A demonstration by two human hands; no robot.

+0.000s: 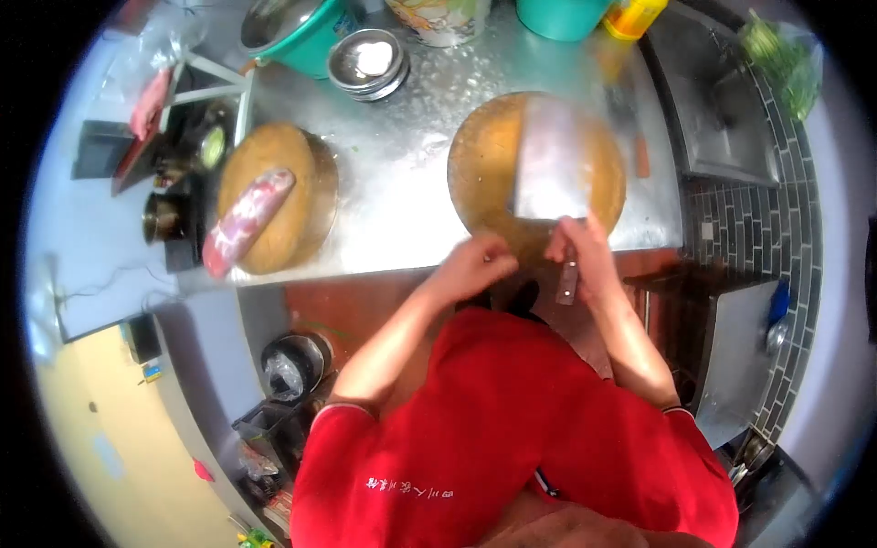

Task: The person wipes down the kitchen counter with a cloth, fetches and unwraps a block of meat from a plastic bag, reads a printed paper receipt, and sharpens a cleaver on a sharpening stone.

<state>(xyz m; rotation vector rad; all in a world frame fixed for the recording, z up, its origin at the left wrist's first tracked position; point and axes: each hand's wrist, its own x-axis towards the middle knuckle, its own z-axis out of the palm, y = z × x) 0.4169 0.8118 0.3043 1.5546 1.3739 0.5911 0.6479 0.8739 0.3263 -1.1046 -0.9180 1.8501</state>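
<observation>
A cleaver point(553, 160) is in my right hand point(587, 256), its fingers wrapped round the dark riveted handle. The wide blade, blurred, lies over a round wooden chopping block point(480, 151) at the right of the steel table. Beside the block's near edge, my left hand point(475, 267) has its fingers curled; what they hold, if anything, cannot be made out. A second round block point(297, 215) on the left bears a long piece of red and white meat point(248, 221), which reaches past its near left edge.
Stacked metal bowls point(367, 66) with something white stand at the back, near a green basin point(306, 46), a patterned bucket point(443, 20) and a teal tub point(559, 16). A yellow container point(632, 16) stands back right, beside a steel sink point(722, 114).
</observation>
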